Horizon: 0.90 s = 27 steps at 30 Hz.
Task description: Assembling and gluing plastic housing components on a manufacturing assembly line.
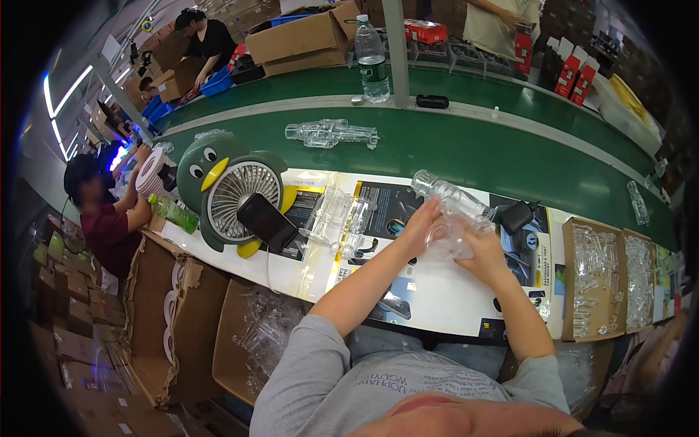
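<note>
Between my two hands is a clear plastic part (453, 195) with a rounded tube at its far end and a ring-like piece near my fingers. My left hand (422, 227) is closed on its left side, and my right hand (482, 249) grips it from the right. The fingers partly cover the near end. To the left, several similar clear plastic parts (341, 221) lie on the printed cardboard sheet (422, 288). Another clear plastic part (331, 135), gun-like in outline, lies farther back on the green tabletop (451, 146). A black plug-like object (515, 216) sits just right of my hands.
A green bird-shaped fan (240, 189) stands at left, a black phone (266, 223) in front of it. Cardboard trays (620, 288) of clear parts are at right. An open carton (175, 320) stands below left. A water bottle (373, 62) stands at the back. Other people work nearby.
</note>
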{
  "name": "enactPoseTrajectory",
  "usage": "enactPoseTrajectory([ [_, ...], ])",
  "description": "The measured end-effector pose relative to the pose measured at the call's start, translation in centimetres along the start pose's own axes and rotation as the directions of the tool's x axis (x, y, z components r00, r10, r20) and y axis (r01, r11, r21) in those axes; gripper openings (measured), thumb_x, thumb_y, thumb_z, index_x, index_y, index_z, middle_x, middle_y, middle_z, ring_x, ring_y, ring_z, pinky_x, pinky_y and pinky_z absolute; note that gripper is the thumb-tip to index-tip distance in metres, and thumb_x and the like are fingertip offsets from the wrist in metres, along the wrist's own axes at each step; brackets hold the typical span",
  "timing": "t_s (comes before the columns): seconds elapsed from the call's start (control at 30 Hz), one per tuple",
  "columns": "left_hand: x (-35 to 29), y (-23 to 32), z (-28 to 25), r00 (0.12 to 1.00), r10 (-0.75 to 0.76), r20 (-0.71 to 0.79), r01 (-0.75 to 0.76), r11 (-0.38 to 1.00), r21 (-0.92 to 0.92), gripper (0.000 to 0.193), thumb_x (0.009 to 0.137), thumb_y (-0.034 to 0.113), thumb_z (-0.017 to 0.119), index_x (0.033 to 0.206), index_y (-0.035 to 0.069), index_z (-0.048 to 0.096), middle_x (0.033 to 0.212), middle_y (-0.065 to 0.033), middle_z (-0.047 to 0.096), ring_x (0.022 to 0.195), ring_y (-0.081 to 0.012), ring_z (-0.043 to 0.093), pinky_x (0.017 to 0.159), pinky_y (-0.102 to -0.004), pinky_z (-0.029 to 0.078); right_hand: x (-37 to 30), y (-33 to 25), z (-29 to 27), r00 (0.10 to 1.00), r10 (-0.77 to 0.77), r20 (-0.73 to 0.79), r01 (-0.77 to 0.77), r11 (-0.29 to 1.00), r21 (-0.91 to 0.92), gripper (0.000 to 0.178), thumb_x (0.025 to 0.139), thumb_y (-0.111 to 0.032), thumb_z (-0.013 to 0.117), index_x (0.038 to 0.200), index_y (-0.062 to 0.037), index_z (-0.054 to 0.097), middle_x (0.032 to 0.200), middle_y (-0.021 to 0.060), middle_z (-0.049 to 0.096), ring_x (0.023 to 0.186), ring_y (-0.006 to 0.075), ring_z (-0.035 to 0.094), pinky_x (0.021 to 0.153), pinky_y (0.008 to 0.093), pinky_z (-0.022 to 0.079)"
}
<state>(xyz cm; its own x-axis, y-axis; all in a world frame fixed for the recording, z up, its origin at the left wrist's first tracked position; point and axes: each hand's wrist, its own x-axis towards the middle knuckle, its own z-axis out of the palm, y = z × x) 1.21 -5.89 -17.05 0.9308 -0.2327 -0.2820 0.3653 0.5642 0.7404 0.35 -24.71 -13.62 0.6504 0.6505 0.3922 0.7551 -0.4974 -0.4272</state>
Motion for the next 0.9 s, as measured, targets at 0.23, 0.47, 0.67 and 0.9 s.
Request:
enactPoseTrajectory([
  [0.23, 0.4, 0.2, -1.6, 0.977, 0.213, 0.031, -0.192, 0.928, -0.318, 0.049, 0.091, 0.044, 0.036, 0.118, 0.005, 0.048, 0.112, -0.0138, 0.056, 0.106, -0.0277, 0.053, 0.091, -0.0433, 0.043, 0.0, -1.1, 0.5, 0.968, -0.248, 0.029, 0.248, 0.969, -0.012, 0.057, 0.051, -0.014, 0.077, 0.106, -0.0114, 0.059, 0.131, 0.0118, 0.044, 0.116, 0.0312, 0.045, 0.097, 0.0413, 0.037],
  [0.47, -0.4, 2.6, -3.1, 0.935, 0.348, -0.073, -0.346, 0.840, -0.418, 0.035, 0.090, 0.036, 0.039, 0.109, 0.009, 0.051, 0.105, -0.0088, 0.057, 0.103, -0.0244, 0.054, 0.082, -0.0489, 0.046, -0.3, -0.5, -1.6, 1.000, -0.003, -0.004, 0.004, 0.994, 0.107, 0.052, 0.060, -0.014, 0.074, 0.108, -0.0075, 0.056, 0.113, 0.0138, 0.057, 0.100, 0.0290, 0.056, 0.086, 0.0354, 0.044],
  [0.67, -0.6, 2.7, -3.4, 0.923, 0.356, -0.145, -0.384, 0.859, -0.337, 0.034, 0.091, 0.038, 0.045, 0.112, 0.012, 0.049, 0.108, -0.0089, 0.056, 0.103, -0.0231, 0.054, 0.083, -0.0518, 0.048, -0.2, 0.7, -2.3, 0.869, 0.378, 0.320, -0.495, 0.622, 0.607, 0.039, 0.081, -0.019, 0.064, 0.112, -0.0027, 0.046, 0.083, 0.0102, 0.063, 0.080, 0.0150, 0.062, 0.073, 0.0288, 0.047],
  [0.9, -1.3, 3.6, -3.9, 0.898, 0.379, -0.224, -0.432, 0.855, -0.288, 0.045, 0.090, 0.046, 0.044, 0.121, 0.014, 0.046, 0.119, -0.0081, 0.050, 0.113, -0.0295, 0.048, 0.088, -0.0573, 0.042, 0.0, 1.3, -1.5, 0.873, 0.314, 0.372, -0.486, 0.499, 0.718, 0.030, 0.089, -0.026, 0.056, 0.106, -0.0020, 0.048, 0.079, 0.0096, 0.062, 0.068, 0.0137, 0.061, 0.063, 0.0254, 0.049],
])
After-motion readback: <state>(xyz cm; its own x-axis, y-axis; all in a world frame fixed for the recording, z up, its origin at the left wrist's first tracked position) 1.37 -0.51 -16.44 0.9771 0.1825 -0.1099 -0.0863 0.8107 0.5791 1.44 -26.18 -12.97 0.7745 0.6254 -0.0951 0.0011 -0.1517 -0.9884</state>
